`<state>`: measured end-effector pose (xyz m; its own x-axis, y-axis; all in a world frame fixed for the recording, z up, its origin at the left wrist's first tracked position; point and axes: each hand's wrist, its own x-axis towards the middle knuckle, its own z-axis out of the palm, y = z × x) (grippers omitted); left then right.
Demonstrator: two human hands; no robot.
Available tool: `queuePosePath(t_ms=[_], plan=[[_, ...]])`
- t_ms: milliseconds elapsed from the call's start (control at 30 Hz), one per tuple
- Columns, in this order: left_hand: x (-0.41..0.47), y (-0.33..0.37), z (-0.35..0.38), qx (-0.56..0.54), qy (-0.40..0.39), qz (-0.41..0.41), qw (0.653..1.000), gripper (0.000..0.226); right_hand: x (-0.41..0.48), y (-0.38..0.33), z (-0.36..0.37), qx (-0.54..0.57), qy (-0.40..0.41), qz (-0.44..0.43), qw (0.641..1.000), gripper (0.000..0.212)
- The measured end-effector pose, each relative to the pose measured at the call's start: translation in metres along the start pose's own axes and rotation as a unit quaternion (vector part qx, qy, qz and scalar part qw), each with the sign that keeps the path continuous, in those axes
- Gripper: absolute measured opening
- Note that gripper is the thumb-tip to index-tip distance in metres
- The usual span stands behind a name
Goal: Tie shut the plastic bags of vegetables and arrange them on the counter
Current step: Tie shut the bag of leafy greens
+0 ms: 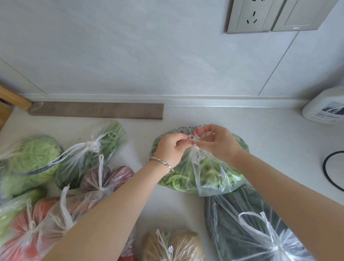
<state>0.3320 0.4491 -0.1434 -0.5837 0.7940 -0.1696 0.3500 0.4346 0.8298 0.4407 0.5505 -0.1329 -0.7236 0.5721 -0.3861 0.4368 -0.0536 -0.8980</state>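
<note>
Left hand [171, 148], right hand [217, 144]: both pinching handles [196, 139] of bag [210, 176] beneath them. Advice: pull ends apart evenly, seat knot low, avoid tearing plastic.

- no word, brand or number can be read anywhere in the frame.
- right edge, mid-height: a white bottle [319, 104] carries a label [334, 113] with a dark picture, small print above it and a reddish line of print below, all too blurred to read.
- upper right: a grey switch plate [303, 13] bears a tiny dark mark at its lower edge, too small to make out.
- left side: a purple band [40, 170] crosses the bag of cabbage [33, 153]; whether it bears lettering cannot be told.
</note>
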Motion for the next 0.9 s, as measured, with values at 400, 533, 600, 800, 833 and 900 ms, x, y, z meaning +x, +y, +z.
queuePosePath(t_ms=[400,533,600,800,833,900], plan=[[0.010,0.002,0.000,0.000,-0.075,-0.073,0.995,0.021,0.000,0.036,0.004,-0.377,0.063,-0.367,0.848,0.010],[0.007,0.005,0.000,-0.019,-0.078,-0.093,0.992,0.017,0.002,0.035,0.005,-0.409,0.082,-0.392,0.820,0.025],[0.007,0.007,0.001,-0.008,-0.074,-0.091,0.993,0.016,0.001,0.034,0.004,-0.415,0.079,-0.393,0.816,0.025],[0.006,0.012,0.002,0.043,-0.069,-0.078,0.994,0.017,-0.001,0.035,-0.007,-0.453,0.079,-0.447,0.767,0.020],[0.006,0.012,0.003,0.048,-0.068,-0.077,0.994,0.016,-0.003,0.035,-0.007,-0.461,0.064,-0.464,0.753,0.011],[0.005,0.012,0.004,0.059,-0.057,-0.073,0.994,0.015,-0.006,0.032,-0.007,-0.454,0.043,-0.488,0.744,0.018]])
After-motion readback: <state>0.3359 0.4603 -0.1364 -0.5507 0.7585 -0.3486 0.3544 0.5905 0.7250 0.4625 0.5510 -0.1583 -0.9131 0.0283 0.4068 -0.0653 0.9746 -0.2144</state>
